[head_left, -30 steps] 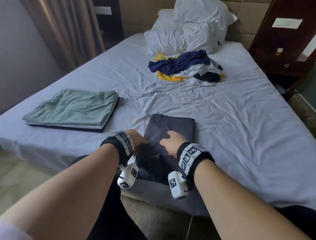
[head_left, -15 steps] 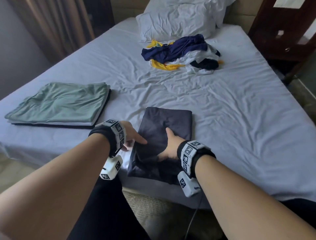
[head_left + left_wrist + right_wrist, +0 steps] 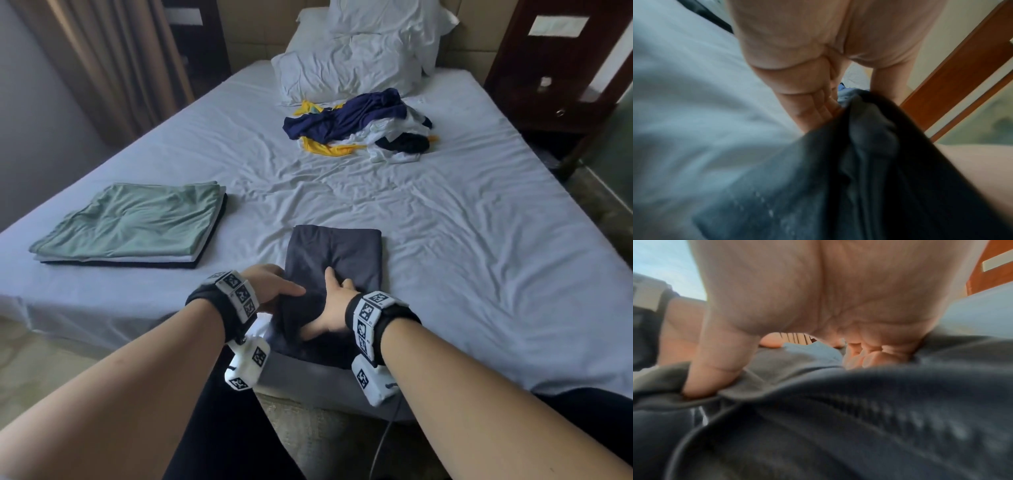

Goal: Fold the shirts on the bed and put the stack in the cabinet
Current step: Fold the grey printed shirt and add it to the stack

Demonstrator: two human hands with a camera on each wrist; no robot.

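At bed edge (image 3: 102, 308), both hands, left (image 3: 270, 286) and right (image 3: 334, 305), gripping dark folded shirt (image 3: 346, 250).

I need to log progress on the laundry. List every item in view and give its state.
Dark grey shirt: partly folded, near end gripped.
Green-topped stack of shirts: folded, lying flat.
Navy, yellow and white clothes pile: unfolded, crumpled.
White pillows: rumpled, at the headboard.
Left hand: gripping the shirt's left edge.
Right hand: gripping the shirt.
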